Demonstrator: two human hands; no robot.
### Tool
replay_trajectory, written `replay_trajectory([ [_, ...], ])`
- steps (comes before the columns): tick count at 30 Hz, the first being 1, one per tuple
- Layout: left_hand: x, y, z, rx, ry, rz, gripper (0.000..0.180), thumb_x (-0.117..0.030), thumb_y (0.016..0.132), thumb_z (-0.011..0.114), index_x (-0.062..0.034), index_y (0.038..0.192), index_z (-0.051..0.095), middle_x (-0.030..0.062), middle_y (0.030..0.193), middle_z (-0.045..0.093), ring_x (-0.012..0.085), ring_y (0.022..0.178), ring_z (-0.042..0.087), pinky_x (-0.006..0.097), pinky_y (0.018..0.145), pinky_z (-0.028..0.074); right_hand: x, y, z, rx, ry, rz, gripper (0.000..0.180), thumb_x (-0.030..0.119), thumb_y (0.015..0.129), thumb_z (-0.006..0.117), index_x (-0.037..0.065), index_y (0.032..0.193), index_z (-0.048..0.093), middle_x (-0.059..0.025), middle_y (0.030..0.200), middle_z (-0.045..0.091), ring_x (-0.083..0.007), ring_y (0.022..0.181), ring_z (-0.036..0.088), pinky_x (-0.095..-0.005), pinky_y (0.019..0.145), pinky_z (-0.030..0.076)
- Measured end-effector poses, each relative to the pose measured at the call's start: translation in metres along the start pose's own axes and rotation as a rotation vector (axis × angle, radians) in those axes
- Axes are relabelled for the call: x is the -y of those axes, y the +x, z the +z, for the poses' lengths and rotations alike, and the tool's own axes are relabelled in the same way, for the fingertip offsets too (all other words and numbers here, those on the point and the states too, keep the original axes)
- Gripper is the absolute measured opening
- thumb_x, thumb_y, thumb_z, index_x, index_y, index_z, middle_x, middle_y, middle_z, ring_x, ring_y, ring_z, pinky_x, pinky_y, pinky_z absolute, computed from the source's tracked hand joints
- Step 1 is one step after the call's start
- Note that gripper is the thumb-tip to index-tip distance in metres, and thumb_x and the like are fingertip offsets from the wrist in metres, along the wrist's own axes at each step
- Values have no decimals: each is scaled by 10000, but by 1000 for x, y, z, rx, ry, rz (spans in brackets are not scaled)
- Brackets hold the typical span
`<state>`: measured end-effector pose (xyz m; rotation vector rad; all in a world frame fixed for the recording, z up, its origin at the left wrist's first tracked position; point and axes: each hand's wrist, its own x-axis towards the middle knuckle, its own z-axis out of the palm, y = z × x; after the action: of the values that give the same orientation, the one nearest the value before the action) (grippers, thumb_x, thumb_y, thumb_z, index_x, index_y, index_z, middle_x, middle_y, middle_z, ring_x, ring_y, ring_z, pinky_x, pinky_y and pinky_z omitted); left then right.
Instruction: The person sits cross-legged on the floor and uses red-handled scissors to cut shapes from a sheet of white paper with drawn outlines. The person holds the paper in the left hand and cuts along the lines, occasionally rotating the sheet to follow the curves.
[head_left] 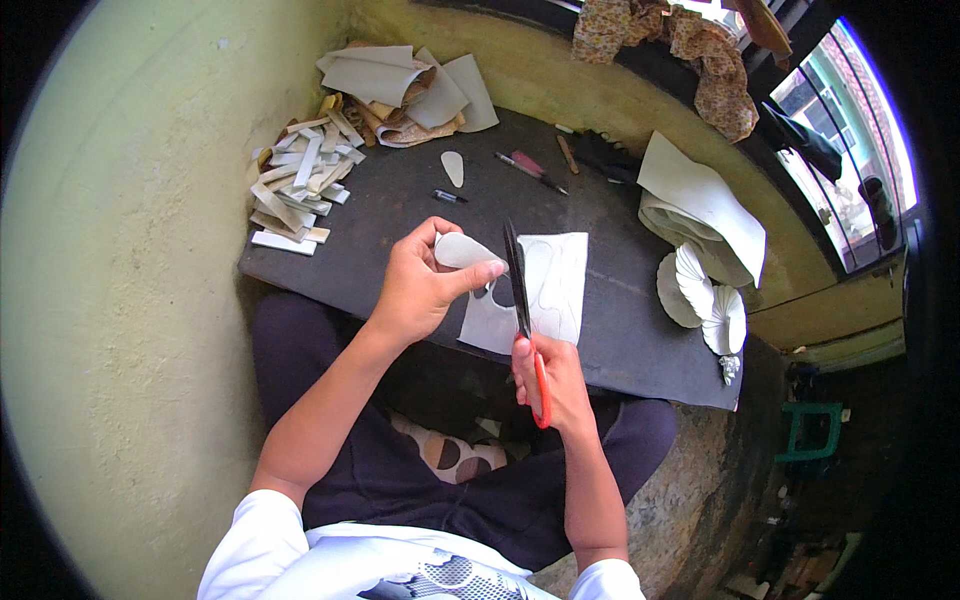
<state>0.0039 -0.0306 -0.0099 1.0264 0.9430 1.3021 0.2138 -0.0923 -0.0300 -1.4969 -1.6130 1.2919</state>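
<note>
Between the thumb and fingers of my left hand (415,285) is a white teardrop-shaped cutout (466,251), raised above the table's front part. My right hand (556,375) grips the red handles of a pair of scissors (519,285), their dark blades pointing away from me. The blades look closed or nearly so, just right of the cutout; whether they touch it I cannot tell. Under both lies a white sheet (566,290) with drawn curved outlines and cut-out holes along its left side. A similar loose white teardrop piece (453,169) rests farther back on the table.
White strips (300,190) are heaped at the far left, beside stacked sheets (400,85). Pens (530,172) and a short marker (449,196) lie mid-table. On the right are a folded white sheet (705,200) and shell-shaped white pieces (700,295). Walls border the dark table (400,200).
</note>
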Motion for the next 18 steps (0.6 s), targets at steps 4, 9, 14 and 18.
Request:
replay_trajectory([
  [4, 3, 0, 2, -77, 103, 90, 312, -65, 850, 838, -6, 1074, 629, 72, 941, 730, 105, 885, 697, 251, 781, 568, 5, 7, 4, -47, 65, 80, 643, 574, 988, 608, -7, 714, 602, -31, 574, 561, -104, 502, 560, -284, 475, 433],
  [9, 5, -4, 4, -72, 224, 85, 199, -158, 928, 776, -3, 1051, 748, 40, 919, 739, 86, 874, 672, 244, 782, 540, 8, 11, 9, -93, 287, 62, 472, 452, 969, 704, -6, 862, 666, -23, 680, 628, -78, 567, 578, -235, 515, 467],
  [14, 12, -6, 4, 91, 187, 3, 245, -227, 941, 768, -13, 1061, 765, 29, 919, 734, 69, 833, 641, 246, 760, 515, 26, 29, 12, -301, 325, -154, 234, 206, 922, 781, -8, 923, 686, -26, 782, 667, -81, 710, 625, -234, 625, 513],
  [18, 8, -8, 1, 180, 199, -89, 238, -171, 893, 816, -12, 1056, 748, 27, 905, 733, 59, 797, 640, 231, 722, 515, 29, 37, 12, -346, 452, -242, 127, 101, 941, 711, -12, 964, 657, -75, 880, 684, -123, 795, 669, -278, 679, 562],
])
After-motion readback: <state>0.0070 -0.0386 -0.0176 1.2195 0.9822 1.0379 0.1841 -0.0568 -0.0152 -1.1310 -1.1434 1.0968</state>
